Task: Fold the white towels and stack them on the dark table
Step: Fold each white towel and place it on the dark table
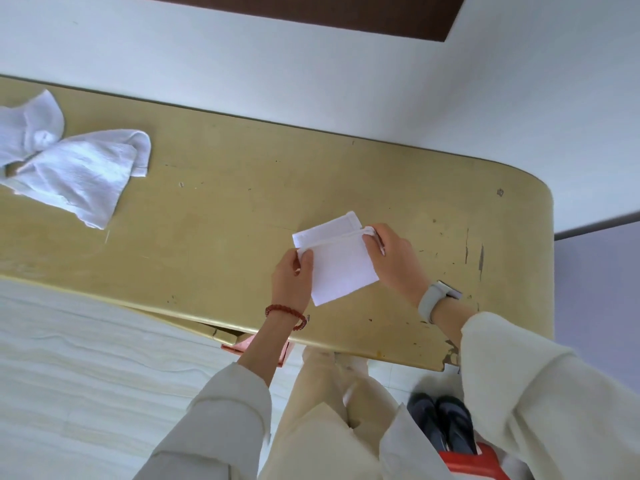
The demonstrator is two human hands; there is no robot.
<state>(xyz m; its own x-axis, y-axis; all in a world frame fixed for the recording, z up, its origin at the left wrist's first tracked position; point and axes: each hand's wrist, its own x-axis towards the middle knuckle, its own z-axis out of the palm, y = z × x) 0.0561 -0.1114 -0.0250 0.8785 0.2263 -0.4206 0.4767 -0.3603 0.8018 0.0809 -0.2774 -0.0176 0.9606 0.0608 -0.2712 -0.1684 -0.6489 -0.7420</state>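
A small white towel (337, 263), folded into a rough square, lies on the yellowish table (225, 202) in front of me. My left hand (292, 275) pinches the upper layer's left corner. My right hand (389, 258) pinches the same layer's right corner at the far edge. The upper layer sits a little short of the lower layer's far edge. A pile of crumpled white towels (65, 157) lies at the table's far left.
The table's right end (540, 209) is rounded and its near edge is chipped. A white wall runs behind it. A pale tiled floor (86, 358) lies at lower left. A red object (474, 462) and dark shoes (443, 424) are on the floor beside my legs.
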